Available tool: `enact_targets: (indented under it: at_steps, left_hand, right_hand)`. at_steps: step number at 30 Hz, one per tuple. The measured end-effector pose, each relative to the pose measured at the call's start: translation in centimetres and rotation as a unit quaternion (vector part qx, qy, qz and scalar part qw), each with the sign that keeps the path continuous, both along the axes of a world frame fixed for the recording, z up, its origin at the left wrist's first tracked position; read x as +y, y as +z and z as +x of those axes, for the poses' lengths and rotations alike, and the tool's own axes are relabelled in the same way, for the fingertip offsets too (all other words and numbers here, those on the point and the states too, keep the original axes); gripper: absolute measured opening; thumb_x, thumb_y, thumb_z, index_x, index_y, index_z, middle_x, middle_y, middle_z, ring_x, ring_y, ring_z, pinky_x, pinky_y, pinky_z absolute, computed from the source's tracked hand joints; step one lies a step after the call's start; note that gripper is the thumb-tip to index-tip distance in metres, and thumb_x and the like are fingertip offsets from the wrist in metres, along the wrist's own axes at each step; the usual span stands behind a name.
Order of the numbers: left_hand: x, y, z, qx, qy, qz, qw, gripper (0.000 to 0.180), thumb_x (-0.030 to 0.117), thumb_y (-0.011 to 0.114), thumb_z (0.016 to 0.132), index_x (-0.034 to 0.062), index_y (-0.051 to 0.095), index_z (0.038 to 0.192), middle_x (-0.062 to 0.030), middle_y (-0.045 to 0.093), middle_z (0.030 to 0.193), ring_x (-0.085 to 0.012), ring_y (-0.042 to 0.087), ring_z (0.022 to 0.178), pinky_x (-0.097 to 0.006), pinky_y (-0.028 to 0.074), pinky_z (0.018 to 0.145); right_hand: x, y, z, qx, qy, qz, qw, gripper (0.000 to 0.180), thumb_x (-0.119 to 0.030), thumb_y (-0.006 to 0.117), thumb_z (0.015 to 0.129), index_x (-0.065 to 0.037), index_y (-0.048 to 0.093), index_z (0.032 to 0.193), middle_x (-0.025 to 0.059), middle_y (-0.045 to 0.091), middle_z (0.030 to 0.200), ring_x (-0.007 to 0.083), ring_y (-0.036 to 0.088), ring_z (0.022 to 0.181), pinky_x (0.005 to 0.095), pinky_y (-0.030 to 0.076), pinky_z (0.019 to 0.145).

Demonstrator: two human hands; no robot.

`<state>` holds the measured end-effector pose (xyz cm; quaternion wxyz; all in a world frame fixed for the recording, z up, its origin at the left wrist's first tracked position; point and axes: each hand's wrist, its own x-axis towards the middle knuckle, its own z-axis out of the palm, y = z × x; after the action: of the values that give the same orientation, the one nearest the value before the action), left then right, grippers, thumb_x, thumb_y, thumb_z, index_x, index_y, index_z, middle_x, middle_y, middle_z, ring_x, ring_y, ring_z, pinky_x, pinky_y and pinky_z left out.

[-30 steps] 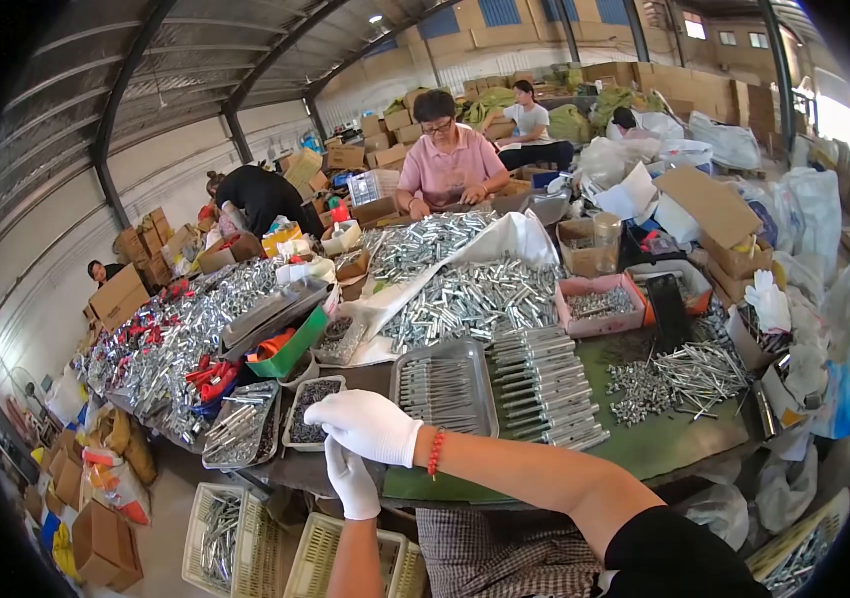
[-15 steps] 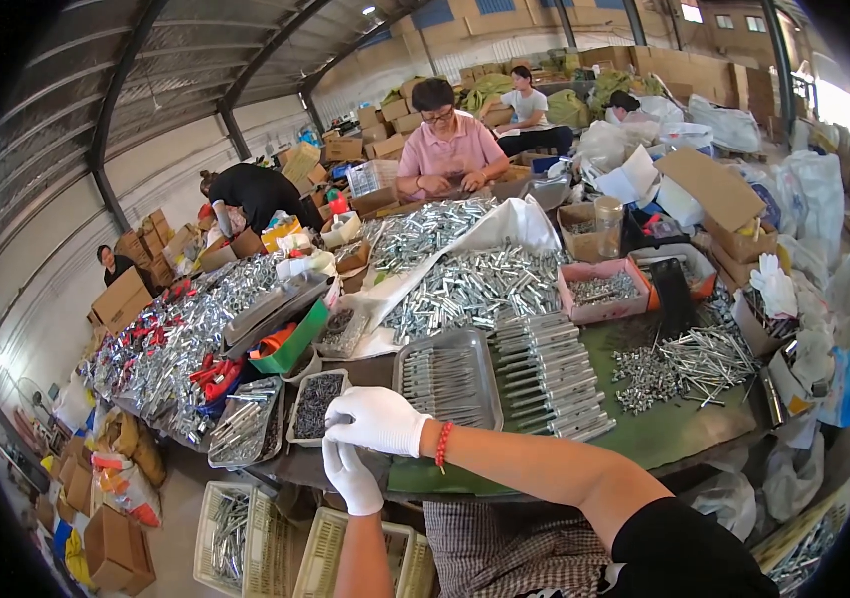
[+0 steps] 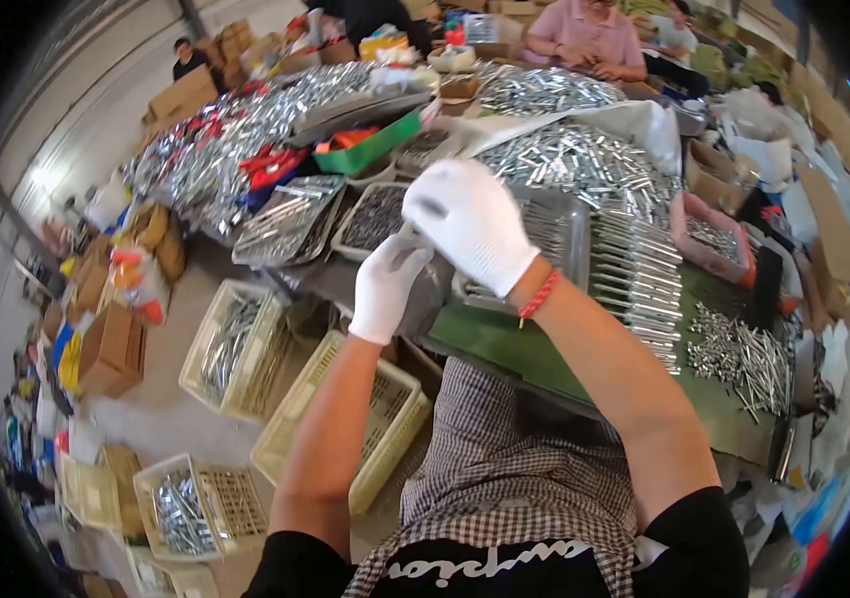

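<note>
My left hand, in a white glove, is raised at the table's front edge, its thumb and fingers pressed together. Just above and to its right, my right hand, gloved too, has its fingers curled in. The fingertips of both hands come close together; whatever lies between them is too small or hidden to make out. Behind the hands stands a tray of small dark parts. Partly covered by my right hand, a metal tray holds slim metal pieces. To its right lies a row of metal rods.
Loose silvery parts are heaped at the back. A green bin stands left of them, a pink box right. Screws and small parts lie on the green mat. Cream crates stand on the floor. A person in pink sits opposite.
The view has tilted down and turned, showing more of my apron, forearms and the floor crates. My hands stay close together, fingertips near each other, with my right hand still above the left.
</note>
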<state>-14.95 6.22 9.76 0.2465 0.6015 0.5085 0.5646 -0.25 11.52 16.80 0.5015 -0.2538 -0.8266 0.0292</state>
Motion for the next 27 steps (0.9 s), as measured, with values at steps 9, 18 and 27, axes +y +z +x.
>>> enact_targets:
  at_steps: [9,18,27]
  left_hand:
    - [-0.8,-0.4,-1.7,0.085,-0.023,0.001,0.996,0.022,0.014,0.061,0.091,-0.0021,0.064,0.104,-0.0152,0.066,0.094,-0.0257,0.064,0.088,-0.031,0.048,0.081]
    - [0.2,-2.1,-0.7,0.117,-0.049,0.012,0.992,0.022,0.017,0.060,0.090,-0.0006,0.065,0.101,-0.0166,0.067,0.094,-0.0282,0.065,0.089,-0.034,0.049,0.080]
    - [-1.9,0.9,-0.6,0.218,0.008,-0.010,0.976,0.021,0.021,0.065,0.088,0.0040,0.068,0.100,-0.0169,0.067,0.088,-0.0301,0.066,0.081,-0.034,0.051,0.073]
  right_hand:
    - [-0.4,-1.0,-0.5,0.000,0.066,-0.063,0.996,0.013,-0.019,0.063,0.079,-0.007,0.068,0.076,0.0103,0.065,0.077,0.0299,0.062,0.079,0.0399,0.049,0.072]
    - [-0.9,-3.2,0.2,-0.053,0.076,-0.075,0.993,0.011,-0.018,0.066,0.080,-0.007,0.067,0.078,0.0086,0.062,0.077,0.0276,0.060,0.077,0.0368,0.048,0.071]
    - [-2.0,-1.9,0.6,-0.049,0.034,-0.012,0.998,0.008,-0.014,0.063,0.079,-0.008,0.066,0.075,0.0097,0.066,0.076,0.0305,0.061,0.080,0.0408,0.046,0.076]
